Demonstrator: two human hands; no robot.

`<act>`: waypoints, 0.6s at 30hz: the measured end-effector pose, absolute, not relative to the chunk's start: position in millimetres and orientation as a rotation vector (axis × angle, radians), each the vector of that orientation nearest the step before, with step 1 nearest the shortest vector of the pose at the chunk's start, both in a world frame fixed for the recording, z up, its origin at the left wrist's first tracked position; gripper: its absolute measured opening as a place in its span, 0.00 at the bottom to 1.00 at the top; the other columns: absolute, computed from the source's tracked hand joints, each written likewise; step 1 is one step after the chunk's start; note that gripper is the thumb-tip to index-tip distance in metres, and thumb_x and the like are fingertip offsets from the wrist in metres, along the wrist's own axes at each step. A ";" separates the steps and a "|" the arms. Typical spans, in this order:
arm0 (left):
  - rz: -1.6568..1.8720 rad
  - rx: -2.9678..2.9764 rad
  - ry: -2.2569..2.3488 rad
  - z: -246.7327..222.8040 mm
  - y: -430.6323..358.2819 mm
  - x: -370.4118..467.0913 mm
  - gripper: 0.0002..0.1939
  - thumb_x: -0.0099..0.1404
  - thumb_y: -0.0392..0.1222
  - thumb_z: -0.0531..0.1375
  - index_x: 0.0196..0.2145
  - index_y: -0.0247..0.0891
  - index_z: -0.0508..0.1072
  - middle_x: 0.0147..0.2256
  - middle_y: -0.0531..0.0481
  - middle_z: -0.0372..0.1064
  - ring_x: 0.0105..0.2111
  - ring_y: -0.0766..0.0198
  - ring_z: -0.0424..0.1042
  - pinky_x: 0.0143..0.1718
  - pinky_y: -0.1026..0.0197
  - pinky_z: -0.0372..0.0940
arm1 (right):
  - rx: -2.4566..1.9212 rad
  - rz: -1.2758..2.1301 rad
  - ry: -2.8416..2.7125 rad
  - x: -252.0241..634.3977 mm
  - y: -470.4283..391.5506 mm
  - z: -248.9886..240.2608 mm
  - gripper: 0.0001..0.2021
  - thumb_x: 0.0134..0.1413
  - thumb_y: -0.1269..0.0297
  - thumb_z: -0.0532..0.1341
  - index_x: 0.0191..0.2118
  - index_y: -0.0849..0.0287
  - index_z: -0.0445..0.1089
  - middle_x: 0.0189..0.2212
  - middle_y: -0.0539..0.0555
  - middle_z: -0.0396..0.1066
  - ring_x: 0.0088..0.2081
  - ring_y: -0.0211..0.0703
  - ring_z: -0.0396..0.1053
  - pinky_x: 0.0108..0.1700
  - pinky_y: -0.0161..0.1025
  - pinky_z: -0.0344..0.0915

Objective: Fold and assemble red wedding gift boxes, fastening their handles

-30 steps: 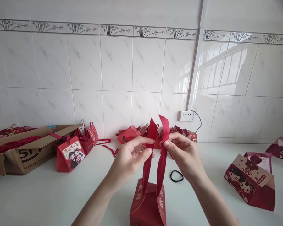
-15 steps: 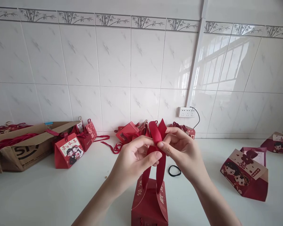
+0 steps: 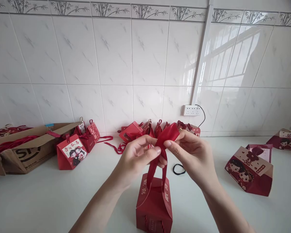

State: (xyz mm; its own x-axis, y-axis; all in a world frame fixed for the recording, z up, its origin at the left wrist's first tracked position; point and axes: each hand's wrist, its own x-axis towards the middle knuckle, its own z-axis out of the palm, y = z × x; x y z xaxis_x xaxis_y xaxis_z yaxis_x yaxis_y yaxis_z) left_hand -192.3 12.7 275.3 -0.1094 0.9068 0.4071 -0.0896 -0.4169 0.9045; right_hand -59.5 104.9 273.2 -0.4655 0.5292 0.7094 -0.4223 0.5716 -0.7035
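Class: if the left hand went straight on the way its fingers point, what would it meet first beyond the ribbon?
Probably the right hand, which pinches the red ribbon just across from the left hand; depth is hard to judge.

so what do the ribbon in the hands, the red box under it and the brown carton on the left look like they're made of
Ribbon: probably satin-type fabric; soft sheen, supple folds.
Red box: likely printed card; thin, clean-cut edges and creased panels, low sheen.
Brown carton: apparently matte cardboard; bent flaps, plain brown surface. Whether it's corrugated isn't clear.
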 end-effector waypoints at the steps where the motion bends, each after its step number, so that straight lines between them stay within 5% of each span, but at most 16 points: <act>1: 1.635 1.364 0.941 275.2 13.6 -192.9 0.06 0.63 0.42 0.62 0.34 0.36 0.72 0.29 0.51 0.72 0.28 0.67 0.72 0.33 0.64 0.69 | -0.116 1.044 -1.724 -59.5 105.2 272.7 0.14 0.54 0.56 0.66 0.24 0.57 0.66 0.20 0.49 0.69 0.22 0.38 0.67 0.26 0.36 0.65; 8: 1.714 1.185 0.879 277.5 20.0 -196.6 0.04 0.59 0.38 0.65 0.31 0.36 0.73 0.29 0.53 0.73 0.30 0.69 0.71 0.34 0.68 0.68 | 0.041 0.767 -1.854 -51.9 105.1 270.8 0.03 0.57 0.67 0.63 0.32 0.55 0.70 0.26 0.50 0.71 0.27 0.38 0.66 0.30 0.37 0.65; 14: 1.721 1.238 0.902 278.1 19.6 -202.5 0.02 0.61 0.36 0.63 0.30 0.36 0.73 0.31 0.51 0.75 0.33 0.67 0.72 0.35 0.68 0.68 | 0.201 0.449 -2.297 -42.6 105.5 279.4 0.04 0.60 0.68 0.61 0.33 0.56 0.70 0.24 0.49 0.69 0.25 0.35 0.63 0.30 0.36 0.63; 18: 1.721 1.269 0.923 277.6 20.2 -205.1 0.04 0.60 0.37 0.64 0.31 0.36 0.73 0.29 0.51 0.73 0.32 0.67 0.72 0.35 0.68 0.68 | 0.186 0.311 -2.289 -42.5 105.9 280.8 0.13 0.65 0.61 0.57 0.28 0.57 0.68 0.20 0.49 0.65 0.24 0.36 0.61 0.29 0.36 0.62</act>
